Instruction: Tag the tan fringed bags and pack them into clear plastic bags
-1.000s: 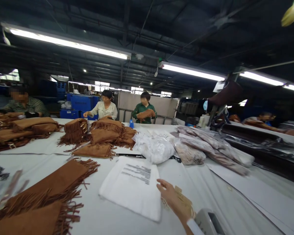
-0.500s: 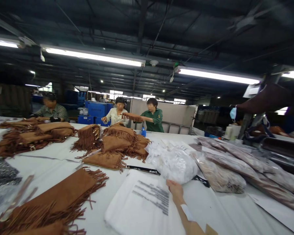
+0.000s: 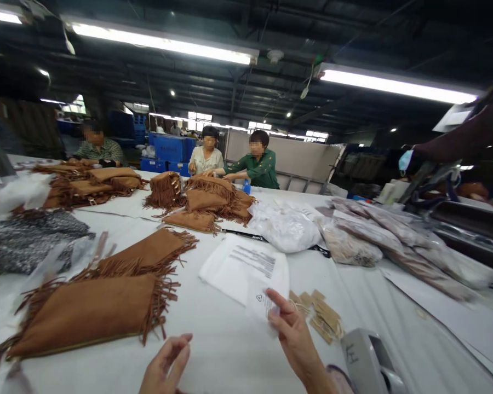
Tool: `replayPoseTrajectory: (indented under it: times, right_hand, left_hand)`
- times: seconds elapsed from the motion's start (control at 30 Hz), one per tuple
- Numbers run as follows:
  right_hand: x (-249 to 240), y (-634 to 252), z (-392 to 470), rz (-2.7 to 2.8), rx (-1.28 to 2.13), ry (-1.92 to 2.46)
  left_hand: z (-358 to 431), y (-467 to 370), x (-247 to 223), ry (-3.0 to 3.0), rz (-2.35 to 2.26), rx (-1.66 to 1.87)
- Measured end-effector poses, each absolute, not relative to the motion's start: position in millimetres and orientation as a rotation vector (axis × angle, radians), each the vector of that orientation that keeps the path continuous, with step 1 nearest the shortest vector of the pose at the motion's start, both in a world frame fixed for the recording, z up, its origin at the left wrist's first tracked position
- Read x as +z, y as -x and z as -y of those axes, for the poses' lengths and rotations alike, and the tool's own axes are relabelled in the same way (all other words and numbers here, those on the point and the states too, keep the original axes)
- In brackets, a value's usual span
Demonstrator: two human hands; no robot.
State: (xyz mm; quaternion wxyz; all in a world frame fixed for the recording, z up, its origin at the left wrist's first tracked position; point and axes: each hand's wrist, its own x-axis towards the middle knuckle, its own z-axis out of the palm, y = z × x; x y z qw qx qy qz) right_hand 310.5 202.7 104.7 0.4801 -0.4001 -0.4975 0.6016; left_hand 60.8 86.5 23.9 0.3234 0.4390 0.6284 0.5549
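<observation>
My right hand [image 3: 296, 339] pinches a small clear plastic bag [image 3: 259, 307] printed with a recycling mark, between thumb and forefinger. The small bag overlaps the near edge of a stack of white printed plastic bags [image 3: 246, 262]. Low in the middle of the view, my left hand [image 3: 166, 364] hovers above the table with loosely bent fingers and nothing in it. To its left lies a brown fringed suede bag [image 3: 94, 312] with a zip along its near edge. Another brown fringed bag [image 3: 148, 251] lies just behind it.
Cardboard tags [image 3: 322, 314] and a grey tape dispenser [image 3: 370, 361] sit by my right hand. Farther back are piled brown fringed bags [image 3: 207, 200], crumpled clear plastic [image 3: 287, 227] and wrapped goods [image 3: 353, 246]. Two co-workers [image 3: 261, 164] stand across the table; another sits left.
My right hand has left the crumpled plastic, come nearer and now holds the small clear bag. My left hand has entered the view. The camera has tilted down, showing the tags and dispenser.
</observation>
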Motion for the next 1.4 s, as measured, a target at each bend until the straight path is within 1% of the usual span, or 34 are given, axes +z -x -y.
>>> replayPoseTrajectory:
  times: [0.17, 0.27, 0.4, 0.5, 0.63, 0.73, 0.8, 0.9, 1.0, 1.1, 1.2, 1.3, 1.4]
  right_hand:
    - [105, -296, -113, 1.171, 1.611, 0.96]
    - [103, -290, -78, 1.215, 1.616, 1.003]
    - [98, -288, -52, 1.303, 1.561, 1.074]
    - [92, -290, -44, 1.402, 1.507, 1.136]
    - [93, -291, -36, 1.807, 1.252, 1.248]
    - [96, -289, -29, 1.984, 1.078, 1.246]
    - [95, -286, -26, 1.876, 1.11, 1.217]
    - [84, -285, -26, 1.474, 1.382, 1.217]
    - [72, -291, -30, 1.164, 1.503, 1.248]
    - [63, -300, -35, 1.231, 1.535, 1.307]
    - [57, -304, -35, 1.487, 1.579, 1.332]
    - [48, -301, -33, 1.746, 1.499, 1.328]
    - [41, -298, -32, 1.835, 1.434, 1.359]
  left_hand:
    - [-56, -91, 67, -0.958, -1.068, 1.417]
    - [-38, -105, 79, -0.957, -0.921, 1.34]
    - [-16, -112, 74, -0.905, -1.096, 1.291]
    - [2, -109, 69, -1.07, -1.268, 1.259]
    - [26, -102, 65, -1.28, -1.384, 1.215]
    - [36, -100, 62, -1.23, -1.39, 1.232]
    - [39, -99, 60, -1.113, -1.393, 1.269]
    - [40, -91, 55, -1.005, -1.437, 1.308]
    - [41, -74, 50, -1.075, -1.639, 1.288]
    - [45, -60, 43, -1.325, -1.798, 1.079]
    - [46, -60, 33, -1.553, -1.787, 0.789]
    - [45, -70, 25, -1.649, -1.847, 0.533]
    - [45, -76, 24, -1.704, -1.843, 0.479]
